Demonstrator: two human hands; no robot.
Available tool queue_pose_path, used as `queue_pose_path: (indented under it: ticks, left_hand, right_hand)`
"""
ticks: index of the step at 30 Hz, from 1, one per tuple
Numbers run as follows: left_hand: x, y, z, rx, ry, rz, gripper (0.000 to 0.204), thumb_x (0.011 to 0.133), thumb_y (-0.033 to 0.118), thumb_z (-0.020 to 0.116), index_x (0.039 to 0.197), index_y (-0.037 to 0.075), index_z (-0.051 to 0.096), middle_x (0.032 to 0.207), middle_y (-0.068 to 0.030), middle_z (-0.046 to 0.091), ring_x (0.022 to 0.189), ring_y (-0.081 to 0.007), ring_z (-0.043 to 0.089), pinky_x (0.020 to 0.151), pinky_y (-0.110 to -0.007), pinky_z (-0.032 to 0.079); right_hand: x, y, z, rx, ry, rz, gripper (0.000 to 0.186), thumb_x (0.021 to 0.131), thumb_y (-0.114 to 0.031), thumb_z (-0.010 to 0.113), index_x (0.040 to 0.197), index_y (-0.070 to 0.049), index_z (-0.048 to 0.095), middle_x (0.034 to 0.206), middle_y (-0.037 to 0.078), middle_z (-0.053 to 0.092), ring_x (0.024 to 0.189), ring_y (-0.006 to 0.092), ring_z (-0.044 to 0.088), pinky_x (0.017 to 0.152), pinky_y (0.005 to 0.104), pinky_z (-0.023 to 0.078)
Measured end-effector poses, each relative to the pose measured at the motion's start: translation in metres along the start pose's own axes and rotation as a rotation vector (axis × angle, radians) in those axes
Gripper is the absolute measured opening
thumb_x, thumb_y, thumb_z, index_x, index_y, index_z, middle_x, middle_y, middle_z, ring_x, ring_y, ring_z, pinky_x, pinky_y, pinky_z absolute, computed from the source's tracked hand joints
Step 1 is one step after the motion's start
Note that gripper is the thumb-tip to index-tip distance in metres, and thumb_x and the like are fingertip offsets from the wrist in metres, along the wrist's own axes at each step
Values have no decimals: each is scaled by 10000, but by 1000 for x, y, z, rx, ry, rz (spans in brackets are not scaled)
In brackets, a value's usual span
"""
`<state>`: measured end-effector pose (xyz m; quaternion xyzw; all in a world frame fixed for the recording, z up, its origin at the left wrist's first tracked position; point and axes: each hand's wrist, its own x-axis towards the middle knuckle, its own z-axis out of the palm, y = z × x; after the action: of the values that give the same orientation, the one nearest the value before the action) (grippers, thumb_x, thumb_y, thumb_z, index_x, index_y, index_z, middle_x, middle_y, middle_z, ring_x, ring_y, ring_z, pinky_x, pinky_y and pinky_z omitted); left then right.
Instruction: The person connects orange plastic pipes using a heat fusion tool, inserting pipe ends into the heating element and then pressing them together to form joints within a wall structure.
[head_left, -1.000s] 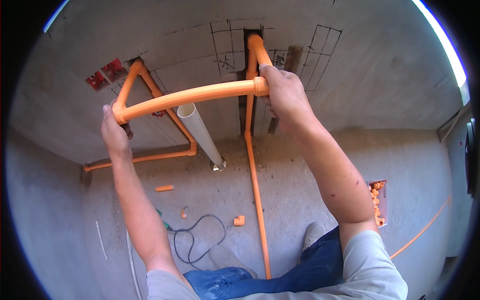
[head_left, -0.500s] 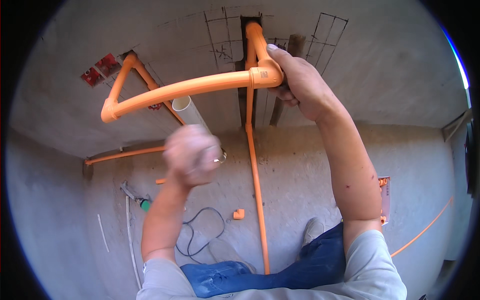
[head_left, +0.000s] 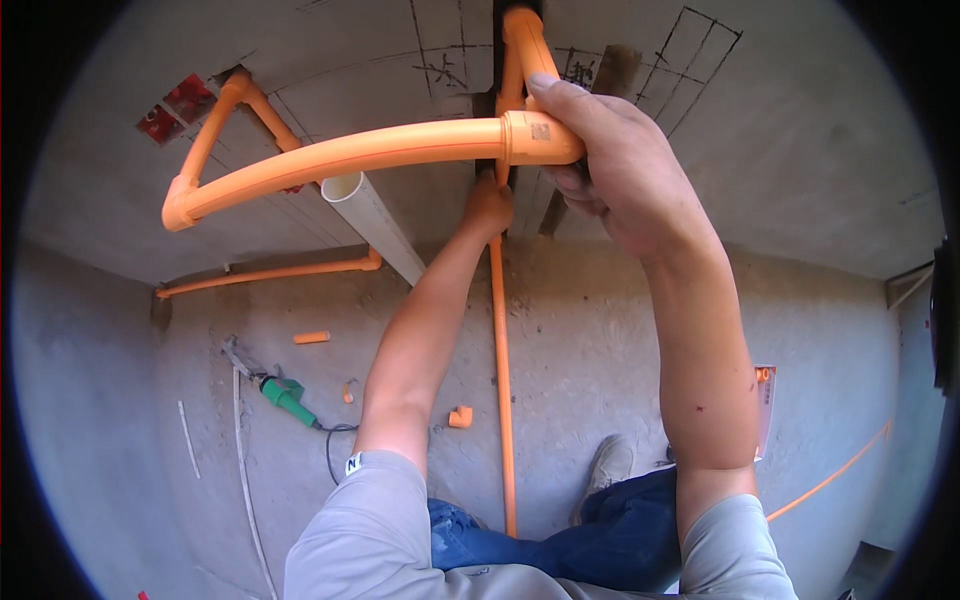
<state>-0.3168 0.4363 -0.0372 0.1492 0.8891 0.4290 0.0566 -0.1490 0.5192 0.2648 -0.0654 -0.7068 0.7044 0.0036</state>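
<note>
My right hand [head_left: 620,150] is wrapped round an orange elbow fitting [head_left: 535,138], its thumb on top. From that elbow an orange pipe [head_left: 350,157] runs left to another elbow [head_left: 182,204] and back to the wall. A further orange length [head_left: 527,40] goes from the held elbow up toward a dark slot in the wall. Lower down, my left hand [head_left: 487,208] is closed round the upright orange pipe [head_left: 502,330] at the slot; its fingers are partly hidden.
A white pipe [head_left: 375,225] slants behind my left forearm. On the floor lie a green power tool [head_left: 286,396], a loose elbow [head_left: 460,417] and a short orange piece [head_left: 311,338]. Red boxes [head_left: 189,100] are set in the wall; a carton [head_left: 766,405] stands right.
My left hand has moved from in front of the white pipe up and right to the upright pipe. My right hand keeps its grip on the elbow. The view has shifted slightly.
</note>
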Motion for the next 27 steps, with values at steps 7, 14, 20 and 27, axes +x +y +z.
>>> queue_pose_path:
  ticks: [7, 14, 20, 27]
  left_hand:
    - [16, 9, 4, -46, 93, 152, 292, 995, 178, 520, 1201, -26, 555, 1067, -307, 671, 1023, -484, 639, 888, -558, 500]
    - [4, 5, -4, 84, 160, 147, 375, 1021, 228, 468, 1313, -2, 519, 1091, -325, 661, 1042, -487, 630, 905, -567, 484]
    - [-19, 37, -29, -70, -69, -66, 545, 1017, 229, 489, 1494, 11, 343, 1267, -323, 603, 1142, -477, 598, 973, -527, 479]
    - [-1, 13, -11, -96, -90, -14, 655, 973, 204, 585, 1522, 3, 289, 1352, -327, 550, 1161, -455, 607, 980, -491, 493]
  right_hand:
    - [-1, -4, 1, 2, -18, -28, 433, 964, -416, 577, 759, -35, 606, 614, -25, 442, 538, 71, 353, 500, 255, 294]
    - [-1, 0, 7, 45, -29, 16, 419, 1017, -443, 503, 896, -68, 644, 633, -31, 454, 540, 73, 326, 511, 250, 263]
    - [-3, 11, -36, -462, 179, -524, 498, 973, -422, 588, 1266, -20, 585, 967, 44, 560, 723, 125, 471, 672, 273, 440]
    - [-8, 1, -19, -1051, 34, -914, 668, 767, -124, 811, 1357, -21, 513, 1349, 153, 535, 1185, 376, 567, 980, 439, 509]
